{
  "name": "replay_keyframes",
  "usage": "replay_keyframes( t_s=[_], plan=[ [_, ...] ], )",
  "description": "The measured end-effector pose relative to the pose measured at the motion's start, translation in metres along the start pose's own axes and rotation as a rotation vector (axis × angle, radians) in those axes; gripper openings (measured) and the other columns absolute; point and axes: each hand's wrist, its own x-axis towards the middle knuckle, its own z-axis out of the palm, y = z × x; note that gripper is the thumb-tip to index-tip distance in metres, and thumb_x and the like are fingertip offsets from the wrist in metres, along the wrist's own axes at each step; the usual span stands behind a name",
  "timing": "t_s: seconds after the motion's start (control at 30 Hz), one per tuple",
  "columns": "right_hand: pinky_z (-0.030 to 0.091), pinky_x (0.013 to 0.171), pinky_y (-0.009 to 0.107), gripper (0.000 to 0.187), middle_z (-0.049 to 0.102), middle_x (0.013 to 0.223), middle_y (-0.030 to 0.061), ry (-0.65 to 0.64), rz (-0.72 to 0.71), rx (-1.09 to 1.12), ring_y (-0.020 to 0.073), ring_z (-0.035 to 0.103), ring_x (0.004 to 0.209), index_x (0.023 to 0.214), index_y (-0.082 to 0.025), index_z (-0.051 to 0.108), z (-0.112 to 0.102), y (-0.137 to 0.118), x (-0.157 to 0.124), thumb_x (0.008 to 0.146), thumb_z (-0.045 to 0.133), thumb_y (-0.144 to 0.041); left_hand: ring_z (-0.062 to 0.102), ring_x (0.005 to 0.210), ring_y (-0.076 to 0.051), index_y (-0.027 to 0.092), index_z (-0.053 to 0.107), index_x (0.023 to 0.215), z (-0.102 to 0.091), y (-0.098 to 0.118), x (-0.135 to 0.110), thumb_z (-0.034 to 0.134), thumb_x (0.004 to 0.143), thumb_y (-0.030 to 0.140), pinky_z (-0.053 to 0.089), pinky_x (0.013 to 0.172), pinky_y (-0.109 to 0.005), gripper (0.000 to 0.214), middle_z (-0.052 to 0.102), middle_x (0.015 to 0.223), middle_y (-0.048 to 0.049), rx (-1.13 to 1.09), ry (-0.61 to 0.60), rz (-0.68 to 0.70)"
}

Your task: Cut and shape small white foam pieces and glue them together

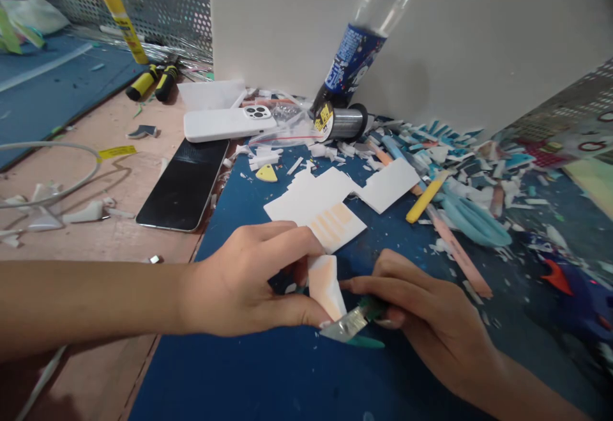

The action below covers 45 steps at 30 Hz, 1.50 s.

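Note:
My left hand (249,280) is closed round a small white foam piece (325,283), pinching it upright on the blue cutting mat (249,370). My right hand (421,319) grips a green-handled craft knife (357,325), its metal blade lying against the lower edge of that piece. Just beyond the hands lie larger cut white foam sheets (320,207), one with faint orange stripes.
A black phone (184,184) and a white-cased phone (225,122) lie left of the mat. A tilted bottle (357,53) and wire spool (347,122) stand at the back. Yellow stick (426,199), teal scissors (474,220), foam scraps and a white board (297,18) crowd the right and rear.

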Motion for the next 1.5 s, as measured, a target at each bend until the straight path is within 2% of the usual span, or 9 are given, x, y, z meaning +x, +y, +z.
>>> replay_keyframes(
  t_s=[0.4, 0.53, 0.8, 1.07, 1.3, 1.5],
  plan=[
    [0.041, 0.05, 0.021, 0.024, 0.051, 0.072, 0.001, 0.016, -0.01, -0.022, 0.0119, 0.051, 0.061, 0.112, -0.021, 0.057, -0.0013, -0.0021, 0.0032, 0.095, 0.044, -0.012, 0.051, 0.061, -0.008, 0.014, 0.051, 0.091, 0.0013, -0.0013, -0.0003, 0.059, 0.091, 0.038, 0.041, 0.055, -0.016, 0.025, 0.057, 0.073, 0.0002, -0.006, -0.018, 0.012],
    [0.043, 0.055, 0.021, 0.028, 0.052, 0.075, 0.0015, 0.017, -0.022, -0.05, 0.0117, 0.051, 0.066, 0.115, -0.021, 0.056, -0.0007, -0.0015, 0.0013, 0.094, 0.045, -0.008, 0.049, 0.061, -0.008, 0.014, 0.049, 0.087, 0.0019, -0.0001, 0.0005, 0.055, 0.094, 0.037, 0.04, 0.055, -0.016, 0.025, 0.055, 0.071, 0.0002, 0.004, -0.027, 0.043],
    [0.044, 0.056, 0.024, 0.029, 0.053, 0.076, 0.0021, 0.048, -0.014, -0.011, 0.0126, 0.052, 0.066, 0.119, -0.022, 0.058, 0.0056, 0.0028, -0.0035, 0.096, 0.043, -0.012, 0.047, 0.059, -0.008, 0.015, 0.047, 0.085, 0.0016, 0.0008, 0.0014, 0.057, 0.092, 0.028, 0.039, 0.054, -0.016, 0.018, 0.054, 0.07, 0.0015, 0.021, -0.067, 0.01],
    [0.043, 0.054, 0.024, 0.026, 0.053, 0.073, 0.0017, 0.05, -0.027, -0.013, 0.0124, 0.051, 0.064, 0.118, -0.022, 0.058, 0.001, 0.0015, 0.0003, 0.098, 0.042, -0.017, 0.049, 0.061, -0.009, 0.016, 0.046, 0.088, 0.0025, -0.0009, 0.0001, 0.053, 0.094, 0.024, 0.041, 0.056, -0.018, 0.012, 0.056, 0.072, 0.0005, -0.042, -0.106, 0.009],
    [0.044, 0.056, 0.023, 0.027, 0.052, 0.072, 0.0012, -0.021, -0.022, 0.002, 0.0112, 0.052, 0.064, 0.119, -0.021, 0.057, -0.0024, 0.0054, -0.001, 0.099, 0.038, -0.017, 0.049, 0.061, -0.01, 0.016, 0.046, 0.087, 0.0015, 0.0004, 0.0008, 0.053, 0.094, 0.022, 0.042, 0.057, -0.018, 0.012, 0.056, 0.072, -0.0002, -0.006, -0.124, 0.014],
    [0.043, 0.054, 0.024, 0.028, 0.053, 0.073, 0.0014, 0.049, 0.003, 0.057, 0.0128, 0.053, 0.063, 0.117, -0.024, 0.06, 0.0035, 0.0055, -0.0003, 0.097, 0.044, -0.015, 0.048, 0.06, -0.01, 0.018, 0.045, 0.085, 0.0022, -0.0004, 0.0005, 0.049, 0.093, 0.019, 0.041, 0.056, -0.018, 0.008, 0.055, 0.071, 0.0006, 0.034, -0.108, 0.012]
  ],
)
